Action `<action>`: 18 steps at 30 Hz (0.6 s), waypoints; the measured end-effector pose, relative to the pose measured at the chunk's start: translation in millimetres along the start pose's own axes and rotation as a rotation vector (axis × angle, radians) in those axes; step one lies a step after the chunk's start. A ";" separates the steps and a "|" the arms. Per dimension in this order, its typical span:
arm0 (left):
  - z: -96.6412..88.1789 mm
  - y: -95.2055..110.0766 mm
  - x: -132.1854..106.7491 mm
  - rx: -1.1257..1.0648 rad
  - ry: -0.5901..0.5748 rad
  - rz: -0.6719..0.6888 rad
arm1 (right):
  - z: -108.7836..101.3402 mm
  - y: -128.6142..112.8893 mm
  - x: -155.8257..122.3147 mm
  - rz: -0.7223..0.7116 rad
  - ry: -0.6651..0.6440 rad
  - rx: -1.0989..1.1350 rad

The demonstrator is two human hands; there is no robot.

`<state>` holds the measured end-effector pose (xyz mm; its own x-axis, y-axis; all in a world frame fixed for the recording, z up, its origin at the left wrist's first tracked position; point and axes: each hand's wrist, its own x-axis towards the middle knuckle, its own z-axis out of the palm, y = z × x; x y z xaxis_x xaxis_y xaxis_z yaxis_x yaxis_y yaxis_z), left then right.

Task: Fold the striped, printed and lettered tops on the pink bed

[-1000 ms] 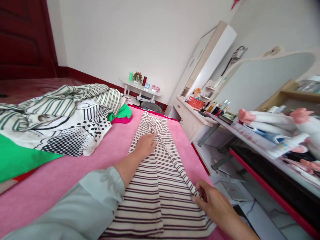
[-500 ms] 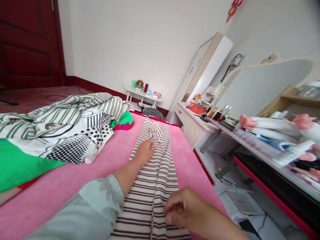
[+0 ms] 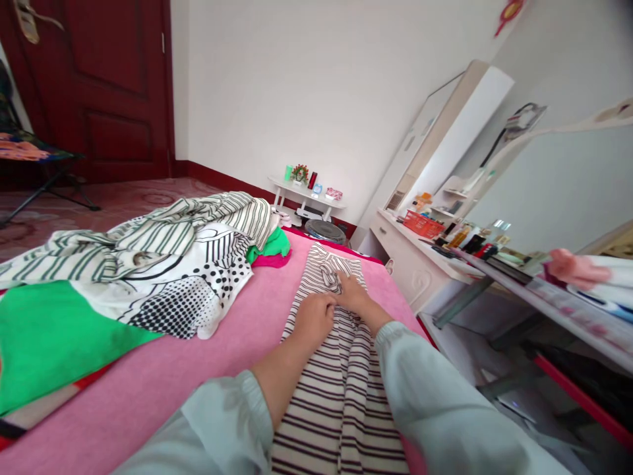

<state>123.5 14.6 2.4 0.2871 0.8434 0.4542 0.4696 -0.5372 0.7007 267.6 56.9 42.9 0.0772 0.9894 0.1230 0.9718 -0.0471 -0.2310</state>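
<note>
Striped garment lengthwise on the pink cover, under our left hand and right hand.
We see left fingers half-curled, right fingers bent by the bunched far end; can't tell if either grips cloth. Most fabric runs from the hands toward us; clothes pile sits left.

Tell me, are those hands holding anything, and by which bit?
The left hand and right hand are on the dark-striped cloth, near its bunched far end; whether they grip it can't be told.

Red bskt on wht dresser
</note>
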 end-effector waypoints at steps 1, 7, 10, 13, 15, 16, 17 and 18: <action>0.1 0.0 -0.1 0.003 0.005 -0.001 | 3.4 -0.1 2.6 0.014 0.004 -0.018; 2.1 -1.9 0.7 -0.032 0.034 -0.044 | 0.0 6.9 18.2 0.068 0.144 0.046; 3.2 -2.9 1.3 -0.062 0.078 -0.057 | -14.8 10.6 32.9 0.138 0.247 0.126; 3.5 -3.0 1.7 -0.077 0.101 -0.073 | -24.8 9.0 48.5 0.184 0.317 0.222; 3.3 -2.9 1.9 -0.081 0.103 -0.084 | -23.4 4.9 54.5 0.185 0.324 0.294; 3.1 -2.9 2.1 -0.085 0.100 -0.087 | -20.1 2.5 55.0 0.179 0.311 0.332; 3.0 -3.0 2.2 -0.088 0.096 -0.089 | -15.7 0.2 53.7 0.171 0.289 0.370; 2.8 -3.3 2.3 -0.092 0.094 -0.089 | -10.6 -1.5 50.4 0.160 0.262 0.405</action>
<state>125.0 18.3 -0.4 0.1667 0.8851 0.4344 0.4099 -0.4629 0.7859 272.4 105.4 59.7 0.3214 0.9042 0.2813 0.7831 -0.0868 -0.6159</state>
